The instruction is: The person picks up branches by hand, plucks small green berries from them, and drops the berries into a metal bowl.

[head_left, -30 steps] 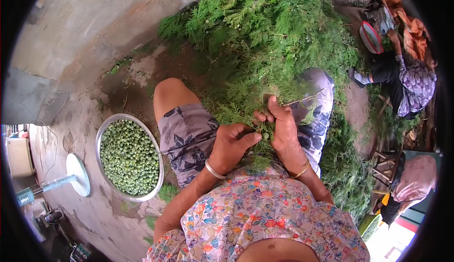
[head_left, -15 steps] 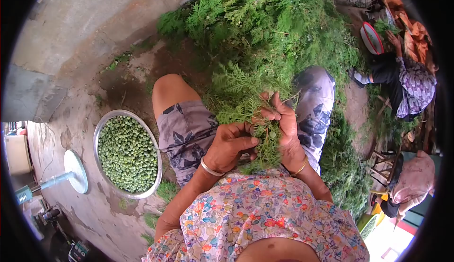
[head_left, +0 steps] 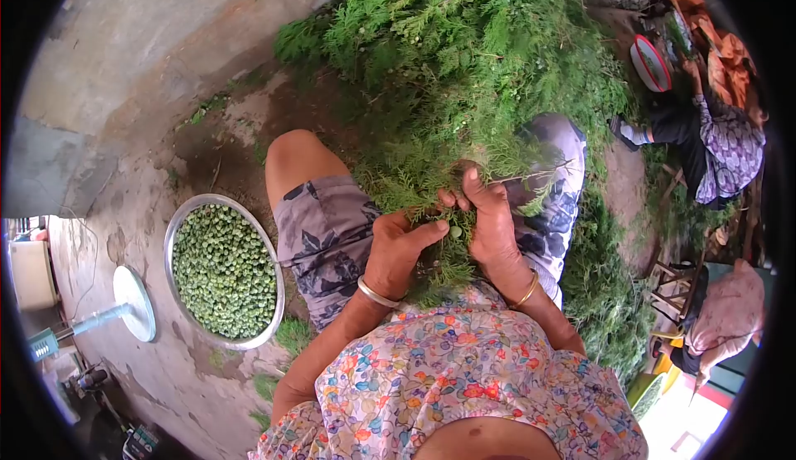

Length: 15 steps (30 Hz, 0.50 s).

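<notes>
**Picking green seed balls off a held sprig, over the lap**

A small round green seed ball sits on the feathery sprig bunched over the person's lap, between the two thighs. It lies right at the tip of the left thumb, in the gap between both hands.

Left hand: fingers curled, thumb pushed forward against the seed ball, closing in a pinch on it. Silver bangle at that wrist. Right hand: closed around the sprig's stems, holding the bunch steady; thin gold bangle at the wrist.

Judgement on doing it well: keep the right grip close behind the seed ball so the twig does not bend away; pinch at the ball's base and roll or snap rather than tug, or foliage is likely to come off with it. Turning the sprig would expose balls hidden under the fronds.

Outward: a metal basin heaped with the same green balls stands on the concrete ground to the person's left, near the left knee, apart from the hands. A large pile of cut branches lies ahead and spills over the right thigh. Two other seated people at the right edge; one holds a red-rimmed bowl.
</notes>
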Motion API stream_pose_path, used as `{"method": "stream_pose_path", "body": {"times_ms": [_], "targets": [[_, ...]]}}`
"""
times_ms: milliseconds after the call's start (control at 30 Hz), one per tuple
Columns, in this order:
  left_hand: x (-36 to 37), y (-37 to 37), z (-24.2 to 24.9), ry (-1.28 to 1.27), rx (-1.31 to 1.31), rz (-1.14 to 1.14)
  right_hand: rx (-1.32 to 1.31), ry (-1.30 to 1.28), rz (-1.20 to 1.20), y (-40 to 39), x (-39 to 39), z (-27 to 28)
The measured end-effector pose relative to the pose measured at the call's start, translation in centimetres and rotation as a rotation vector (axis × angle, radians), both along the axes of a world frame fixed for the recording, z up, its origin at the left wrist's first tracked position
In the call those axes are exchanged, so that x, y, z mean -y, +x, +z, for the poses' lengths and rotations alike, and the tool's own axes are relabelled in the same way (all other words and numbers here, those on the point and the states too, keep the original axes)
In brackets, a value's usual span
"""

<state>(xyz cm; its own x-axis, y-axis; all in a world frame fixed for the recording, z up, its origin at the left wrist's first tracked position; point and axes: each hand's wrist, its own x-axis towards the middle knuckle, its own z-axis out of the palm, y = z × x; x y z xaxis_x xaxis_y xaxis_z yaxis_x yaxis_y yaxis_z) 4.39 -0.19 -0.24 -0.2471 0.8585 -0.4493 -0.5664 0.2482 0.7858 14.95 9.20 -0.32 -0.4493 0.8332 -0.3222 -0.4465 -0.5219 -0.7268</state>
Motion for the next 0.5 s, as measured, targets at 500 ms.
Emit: {"method": "stream_pose_path", "body": {"times_ms": [500], "targets": [[0.0, 0.0, -1.5, 0.191, 0.141, -0.02, 0.026, -0.329, 0.057, 0.2, -0.8, -0.4]]}}
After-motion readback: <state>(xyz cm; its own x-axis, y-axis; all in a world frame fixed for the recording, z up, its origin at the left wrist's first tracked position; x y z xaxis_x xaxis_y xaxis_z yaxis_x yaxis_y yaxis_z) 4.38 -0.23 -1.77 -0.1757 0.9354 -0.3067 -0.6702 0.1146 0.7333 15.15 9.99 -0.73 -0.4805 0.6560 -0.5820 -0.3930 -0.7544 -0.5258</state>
